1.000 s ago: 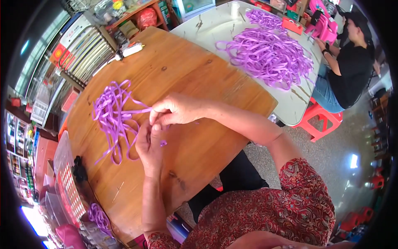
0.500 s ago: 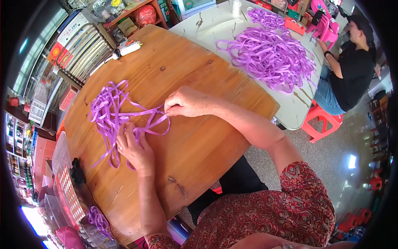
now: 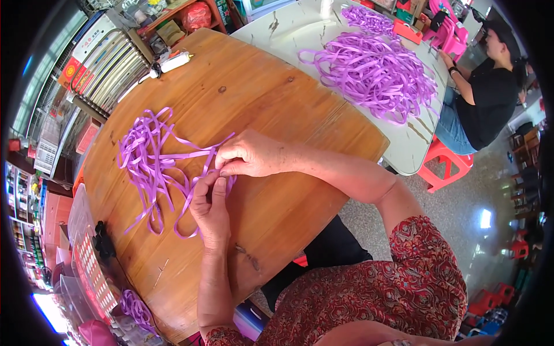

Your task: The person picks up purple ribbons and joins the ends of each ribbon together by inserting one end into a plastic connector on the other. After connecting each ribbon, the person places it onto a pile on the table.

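**Hands back together on one strip**

Head view, now vs. half a second ago:

- My left hand [image 3: 210, 207] was flat and spread on the strips [image 3: 153, 158], fingers loose. Now it's turned up, thumb and forefinger pinched on a purple strip end right at my right fingertips.
- My right hand [image 3: 248, 155] was out over the surface [image 3: 277, 104] pulling a strip sideways. It has come back in; now it's knuckles up, fingertips closed on the same strip, touching the left hand.
- So both hands are grasping, neither one released. Pinch point sits just right of the strip pile, near the middle of the surface.
- The pile has shifted a little: loops that were drawn out toward my right hand have slackened, and one loop hangs down below my left hand toward the near edge.
- My read: one strip is separated from the pile and I'm working its end between both hands. Can't tell exactly what the fingertips are doing; too small.

Around: second pile [image 3: 375, 75] on the white table [image 3: 404, 155] behind, well apart. Another person [image 3: 485, 98] sits there, hands at that table's far edge.
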